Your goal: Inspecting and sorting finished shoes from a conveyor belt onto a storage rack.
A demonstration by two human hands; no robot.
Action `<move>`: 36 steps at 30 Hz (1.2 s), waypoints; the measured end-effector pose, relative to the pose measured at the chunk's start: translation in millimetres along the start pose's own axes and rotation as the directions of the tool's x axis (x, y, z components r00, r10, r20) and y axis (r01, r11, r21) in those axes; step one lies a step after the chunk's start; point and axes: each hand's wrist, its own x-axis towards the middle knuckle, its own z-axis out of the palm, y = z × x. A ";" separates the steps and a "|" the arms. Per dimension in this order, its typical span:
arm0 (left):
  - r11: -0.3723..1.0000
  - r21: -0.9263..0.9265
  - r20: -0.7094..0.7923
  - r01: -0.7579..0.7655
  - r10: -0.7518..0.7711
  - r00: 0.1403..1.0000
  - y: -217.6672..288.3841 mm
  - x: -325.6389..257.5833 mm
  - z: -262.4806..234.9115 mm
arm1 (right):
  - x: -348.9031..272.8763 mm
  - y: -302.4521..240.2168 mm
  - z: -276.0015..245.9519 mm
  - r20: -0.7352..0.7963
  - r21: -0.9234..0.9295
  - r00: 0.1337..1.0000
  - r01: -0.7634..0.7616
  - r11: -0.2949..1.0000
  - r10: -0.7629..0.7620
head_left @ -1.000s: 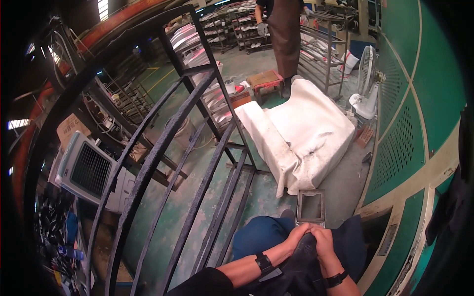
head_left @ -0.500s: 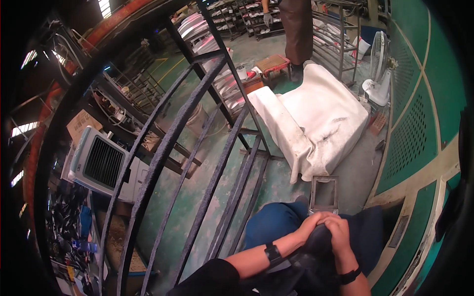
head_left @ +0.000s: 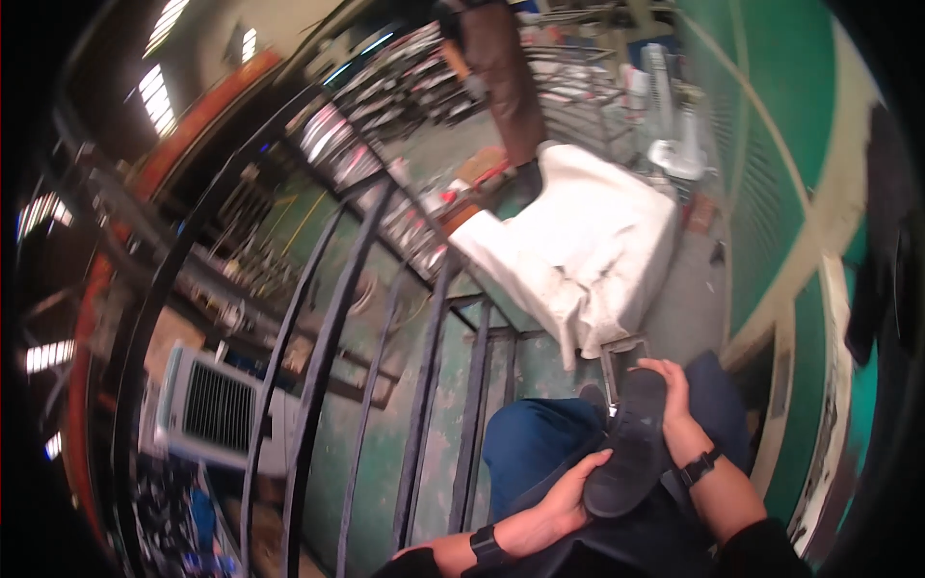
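Now both hands (head_left: 617,448) on raised shoe sole (head_left: 628,446).

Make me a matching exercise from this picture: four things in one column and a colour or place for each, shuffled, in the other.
Things
1. shoe
2. padded cover
3. cooler fan
4. trouser leg

Descriptions
A. white, draped on the floor ahead
B. dark, held between left hand and right hand
C. blue, under the hands
D. pale with a grille, beyond the metal bars on the left

Pairs: 1-B, 2-A, 3-D, 4-C
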 end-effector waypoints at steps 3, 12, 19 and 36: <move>0.993 -0.042 -0.067 -0.107 0.104 0.992 -1.6 -1.9 2.0 | 19.1 19.4 -2.7 0.005 0.080 1.000 0.002 0.997 -0.003; 0.946 0.191 -0.038 -0.263 0.274 0.961 -14.1 -46.8 35.6 | -33.8 -32.1 53.1 0.066 0.234 0.998 -0.017 0.972 0.002; 0.919 0.212 0.113 -0.333 0.315 0.942 -19.9 -42.0 6.1 | 50.1 5.4 -51.2 0.178 -0.584 0.965 0.261 0.769 -0.193; 0.349 0.016 0.366 -0.937 0.870 0.331 29.8 -109.0 -82.7 | 24.0 -57.1 133.1 0.292 0.164 0.956 -0.078 0.983 0.027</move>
